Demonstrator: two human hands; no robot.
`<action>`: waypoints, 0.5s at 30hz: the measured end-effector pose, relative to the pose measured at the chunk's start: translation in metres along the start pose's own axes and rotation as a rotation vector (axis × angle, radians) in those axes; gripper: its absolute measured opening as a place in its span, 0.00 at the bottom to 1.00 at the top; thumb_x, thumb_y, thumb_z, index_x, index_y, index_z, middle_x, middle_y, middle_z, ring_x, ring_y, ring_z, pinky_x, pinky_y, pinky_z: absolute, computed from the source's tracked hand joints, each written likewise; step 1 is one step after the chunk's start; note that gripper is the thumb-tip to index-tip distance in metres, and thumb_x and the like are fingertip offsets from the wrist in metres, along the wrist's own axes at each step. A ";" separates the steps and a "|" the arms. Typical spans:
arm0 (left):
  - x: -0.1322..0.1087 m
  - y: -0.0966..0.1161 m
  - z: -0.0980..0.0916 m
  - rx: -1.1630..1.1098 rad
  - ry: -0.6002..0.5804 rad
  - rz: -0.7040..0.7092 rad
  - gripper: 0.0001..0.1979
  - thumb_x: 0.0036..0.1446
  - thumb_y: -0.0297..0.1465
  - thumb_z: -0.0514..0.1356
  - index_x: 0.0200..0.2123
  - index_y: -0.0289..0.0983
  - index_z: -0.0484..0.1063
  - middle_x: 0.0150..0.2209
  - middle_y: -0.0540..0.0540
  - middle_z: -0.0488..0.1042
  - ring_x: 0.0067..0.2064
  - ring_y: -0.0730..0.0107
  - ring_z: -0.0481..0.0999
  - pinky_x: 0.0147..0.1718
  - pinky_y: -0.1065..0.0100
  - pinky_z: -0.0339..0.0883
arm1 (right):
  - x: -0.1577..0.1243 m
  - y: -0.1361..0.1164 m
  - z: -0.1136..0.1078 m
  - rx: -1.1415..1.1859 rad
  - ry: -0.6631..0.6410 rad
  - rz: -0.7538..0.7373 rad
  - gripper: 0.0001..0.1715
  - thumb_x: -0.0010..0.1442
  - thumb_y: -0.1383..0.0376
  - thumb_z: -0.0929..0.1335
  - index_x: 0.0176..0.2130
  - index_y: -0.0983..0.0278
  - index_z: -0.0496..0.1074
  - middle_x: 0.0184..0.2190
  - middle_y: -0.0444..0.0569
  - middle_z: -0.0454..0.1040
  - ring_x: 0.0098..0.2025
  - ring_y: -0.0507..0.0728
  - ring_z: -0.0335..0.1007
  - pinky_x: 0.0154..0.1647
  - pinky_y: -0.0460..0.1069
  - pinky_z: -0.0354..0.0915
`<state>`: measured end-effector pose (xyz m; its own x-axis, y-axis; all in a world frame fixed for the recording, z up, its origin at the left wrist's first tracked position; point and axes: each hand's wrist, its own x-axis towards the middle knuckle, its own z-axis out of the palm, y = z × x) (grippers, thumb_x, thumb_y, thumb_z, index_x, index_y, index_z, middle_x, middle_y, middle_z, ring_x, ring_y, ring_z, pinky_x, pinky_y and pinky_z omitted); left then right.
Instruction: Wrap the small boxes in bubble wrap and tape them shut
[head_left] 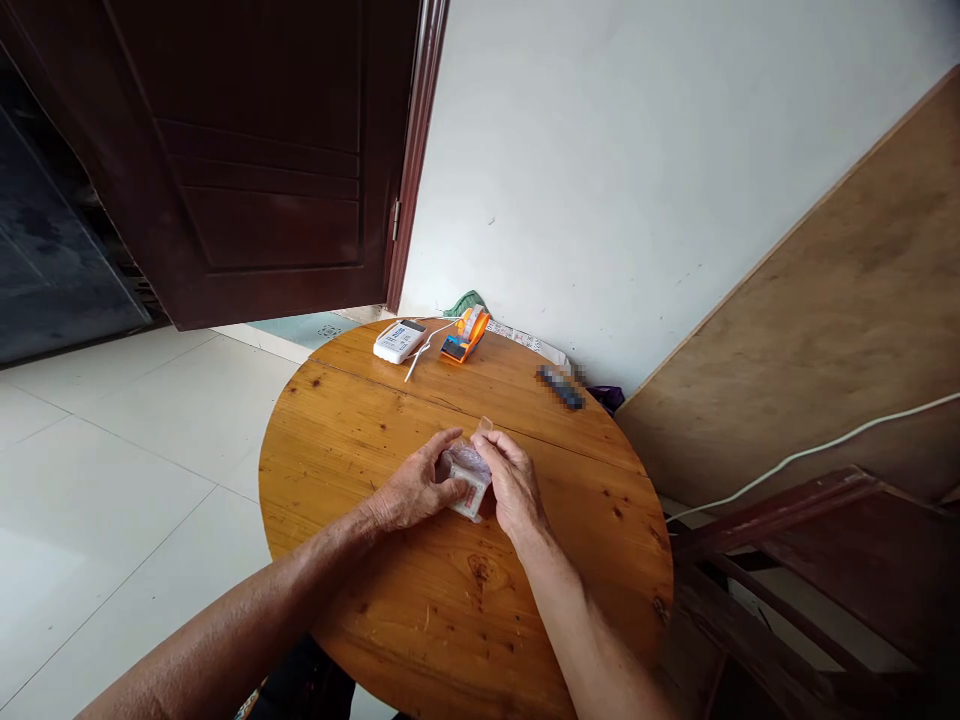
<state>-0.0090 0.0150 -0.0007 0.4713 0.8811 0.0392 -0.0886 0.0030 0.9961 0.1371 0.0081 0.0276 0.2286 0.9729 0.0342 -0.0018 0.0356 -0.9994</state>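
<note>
Left fingers [452,490] clamp wrapped box [459,502] | right fingers [496,452] pinch clear film [486,425] | we find box's red print [470,496] illegible

left hand [411,490]: gripping wrapped box [471,497] | right hand [516,485]: pinching clear flap [487,424] | wooden table [337,430]: orange tape dispenser [475,338] beyond

Forearms [262,603] converging forward; left hand [415,487] curved in grip; right hand [517,487] pinching
</note>
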 end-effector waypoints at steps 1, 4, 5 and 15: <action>0.000 -0.001 0.000 -0.008 0.003 0.000 0.40 0.49 0.30 0.65 0.65 0.36 0.57 0.47 0.45 0.71 0.45 0.66 0.70 0.43 0.66 0.66 | 0.000 0.001 0.001 0.010 -0.002 -0.003 0.16 0.49 0.53 0.73 0.28 0.63 0.71 0.24 0.40 0.67 0.27 0.51 0.60 0.30 0.46 0.59; 0.002 -0.004 -0.002 -0.030 -0.006 -0.003 0.40 0.50 0.31 0.66 0.65 0.36 0.56 0.45 0.46 0.72 0.42 0.67 0.70 0.40 0.68 0.65 | 0.000 0.003 0.002 -0.007 -0.011 -0.022 0.16 0.51 0.53 0.72 0.29 0.63 0.72 0.24 0.40 0.67 0.28 0.51 0.60 0.30 0.46 0.59; 0.002 -0.004 -0.002 -0.040 -0.014 -0.005 0.40 0.50 0.31 0.66 0.65 0.36 0.55 0.45 0.46 0.72 0.41 0.68 0.69 0.39 0.68 0.65 | 0.000 0.003 0.002 -0.027 -0.013 -0.032 0.16 0.51 0.53 0.72 0.29 0.63 0.73 0.24 0.40 0.67 0.28 0.51 0.60 0.30 0.46 0.59; 0.003 0.002 -0.005 0.016 0.022 -0.009 0.39 0.50 0.31 0.63 0.65 0.34 0.56 0.43 0.46 0.70 0.36 0.71 0.68 0.36 0.68 0.63 | -0.009 -0.003 -0.011 -0.273 -0.108 -0.239 0.13 0.60 0.55 0.67 0.32 0.62 0.72 0.28 0.43 0.72 0.31 0.53 0.67 0.34 0.46 0.63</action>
<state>-0.0120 0.0201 0.0011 0.4528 0.8912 0.0292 -0.0705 0.0032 0.9975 0.1459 -0.0036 0.0296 0.0875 0.9634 0.2535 0.3022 0.2169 -0.9283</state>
